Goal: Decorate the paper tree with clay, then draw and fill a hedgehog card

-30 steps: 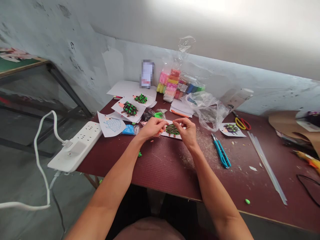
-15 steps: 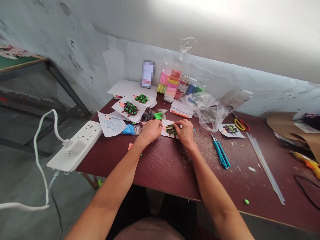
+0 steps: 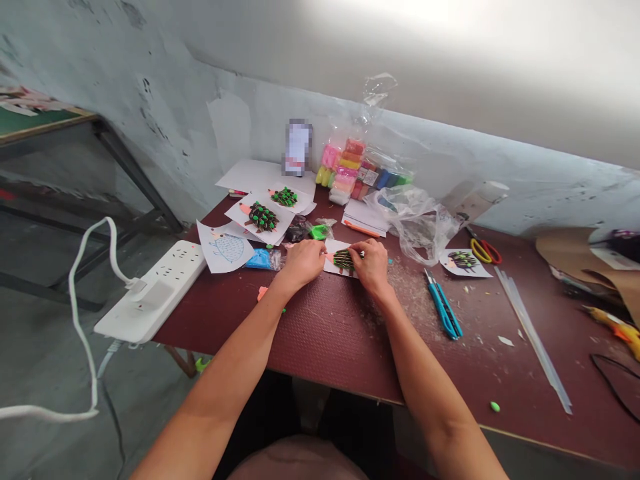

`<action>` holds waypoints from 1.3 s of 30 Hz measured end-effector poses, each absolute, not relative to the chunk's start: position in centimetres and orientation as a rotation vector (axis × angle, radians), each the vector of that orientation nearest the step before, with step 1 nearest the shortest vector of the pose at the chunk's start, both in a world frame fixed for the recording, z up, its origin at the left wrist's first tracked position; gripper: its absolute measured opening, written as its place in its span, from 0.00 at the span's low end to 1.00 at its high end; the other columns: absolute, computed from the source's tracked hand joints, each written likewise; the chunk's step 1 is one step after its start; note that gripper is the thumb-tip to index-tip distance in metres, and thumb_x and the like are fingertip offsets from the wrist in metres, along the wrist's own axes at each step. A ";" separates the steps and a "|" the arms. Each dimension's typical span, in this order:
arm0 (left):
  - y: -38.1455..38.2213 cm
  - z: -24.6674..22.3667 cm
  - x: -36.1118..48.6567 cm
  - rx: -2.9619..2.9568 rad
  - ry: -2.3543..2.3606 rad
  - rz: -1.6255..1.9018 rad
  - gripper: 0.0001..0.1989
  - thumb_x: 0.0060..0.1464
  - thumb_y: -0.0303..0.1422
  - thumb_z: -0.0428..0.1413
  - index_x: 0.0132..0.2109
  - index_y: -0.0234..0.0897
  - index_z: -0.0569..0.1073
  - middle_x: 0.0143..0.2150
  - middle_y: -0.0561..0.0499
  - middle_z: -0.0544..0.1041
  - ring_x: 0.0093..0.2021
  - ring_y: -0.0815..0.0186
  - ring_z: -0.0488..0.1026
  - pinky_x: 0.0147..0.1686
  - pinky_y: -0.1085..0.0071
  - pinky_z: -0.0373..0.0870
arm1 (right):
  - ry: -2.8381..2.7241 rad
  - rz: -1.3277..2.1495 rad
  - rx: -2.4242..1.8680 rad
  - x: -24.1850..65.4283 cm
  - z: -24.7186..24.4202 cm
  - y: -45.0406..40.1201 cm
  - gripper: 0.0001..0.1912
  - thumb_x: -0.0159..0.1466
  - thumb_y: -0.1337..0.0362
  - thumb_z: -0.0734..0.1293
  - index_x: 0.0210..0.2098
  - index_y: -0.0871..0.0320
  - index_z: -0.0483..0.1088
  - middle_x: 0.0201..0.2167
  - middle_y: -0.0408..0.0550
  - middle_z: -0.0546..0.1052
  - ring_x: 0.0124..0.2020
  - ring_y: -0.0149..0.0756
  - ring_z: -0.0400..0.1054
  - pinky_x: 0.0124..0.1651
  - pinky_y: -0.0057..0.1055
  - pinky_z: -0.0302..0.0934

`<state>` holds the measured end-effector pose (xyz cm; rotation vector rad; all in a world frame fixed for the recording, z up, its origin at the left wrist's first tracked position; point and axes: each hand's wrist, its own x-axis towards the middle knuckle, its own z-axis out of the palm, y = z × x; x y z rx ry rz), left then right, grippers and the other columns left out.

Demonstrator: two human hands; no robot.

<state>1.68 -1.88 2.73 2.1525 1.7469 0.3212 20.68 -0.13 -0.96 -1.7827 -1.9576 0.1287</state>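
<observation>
Hands had parted. A second earlier both sets of fingertips met over the dark striped body of the hedgehog [image 3: 343, 259]; now the left hand [image 3: 305, 262] had drawn aside to the left end of the white card [image 3: 331, 267], next to the pink head, and the pink showed more openly. Right hand [image 3: 371, 263] had settled lower, its thumb laid over the right part of the stripes.

Over the last half second, almost nothing: same hands, same places.

State of the hands: left, fingers bunched close together at the card's edge; could not tell whether they pinched it or some small bit. Right, curled narrow, thumb against the body; anything under the fingers was hidden.

Card lay flat on the bench [image 3: 320, 327], between the hands, its right end covered. Brown feet showed along the near side.

An orange lump [image 3: 261, 292] had come into sight beside the left forearm; uncovered or moved, unclear. Green clay [image 3: 319, 231] and a blue packet [image 3: 258, 259] lay beyond the left hand.

My reading: the shift went from two-handed fingering of the stripes to steadying at the left and pressing at the right. Body looked well covered in stripes, but carried none of the green blobs seen on the nearer finished hedgehog [image 3: 263, 217].
</observation>
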 end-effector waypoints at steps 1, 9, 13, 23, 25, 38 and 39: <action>-1.9 2.7 1.7 2.154 1.747 0.325 0.17 0.64 0.29 0.50 0.53 0.37 0.81 0.51 0.42 0.83 0.54 0.52 0.78 0.52 0.61 0.72 | -1.962 0.131 -1.782 20.7 -1.0 -0.1 0.11 0.67 0.64 0.66 0.39 0.55 0.82 0.38 0.53 0.78 0.42 0.44 0.66 0.45 0.38 0.55; -1.8 2.6 1.6 2.156 1.743 0.326 0.17 0.65 0.31 0.50 0.53 0.37 0.81 0.52 0.41 0.82 0.54 0.54 0.78 0.53 0.63 0.72 | -1.997 0.140 -1.798 20.3 -1.1 0.0 0.11 0.67 0.63 0.65 0.40 0.55 0.82 0.40 0.53 0.78 0.43 0.44 0.66 0.45 0.38 0.55; -1.8 2.6 1.6 2.159 1.733 0.333 0.17 0.65 0.31 0.50 0.54 0.36 0.80 0.53 0.40 0.82 0.54 0.54 0.78 0.53 0.63 0.72 | -1.994 0.145 -1.801 20.2 -1.1 0.0 0.11 0.67 0.63 0.66 0.39 0.55 0.82 0.40 0.53 0.78 0.43 0.44 0.66 0.46 0.38 0.55; -1.9 2.8 1.6 2.165 1.715 0.333 0.17 0.63 0.29 0.49 0.51 0.37 0.81 0.51 0.41 0.83 0.53 0.54 0.78 0.53 0.63 0.72 | -1.967 0.132 -1.775 20.6 -0.9 -0.1 0.11 0.67 0.64 0.65 0.39 0.55 0.82 0.38 0.53 0.77 0.42 0.44 0.65 0.45 0.37 0.54; -1.9 2.8 1.6 2.168 1.719 0.340 0.17 0.64 0.29 0.49 0.51 0.36 0.81 0.51 0.41 0.83 0.53 0.54 0.78 0.53 0.63 0.72 | -1.979 0.136 -1.796 20.4 -0.7 -0.1 0.11 0.67 0.64 0.65 0.39 0.55 0.82 0.39 0.53 0.77 0.43 0.44 0.65 0.45 0.37 0.54; -1.8 2.6 1.6 2.159 1.722 0.330 0.17 0.65 0.30 0.50 0.52 0.36 0.81 0.52 0.41 0.82 0.54 0.54 0.78 0.54 0.63 0.72 | -2.046 0.123 -1.804 19.9 -0.8 0.2 0.12 0.68 0.65 0.64 0.38 0.55 0.81 0.39 0.53 0.77 0.42 0.44 0.65 0.44 0.37 0.53; -1.8 2.7 1.6 2.154 1.723 0.329 0.17 0.65 0.31 0.50 0.52 0.37 0.81 0.52 0.41 0.82 0.54 0.54 0.78 0.54 0.63 0.71 | -2.050 0.123 -1.799 19.9 -0.8 0.2 0.12 0.68 0.65 0.64 0.38 0.55 0.81 0.39 0.53 0.77 0.42 0.44 0.65 0.44 0.38 0.53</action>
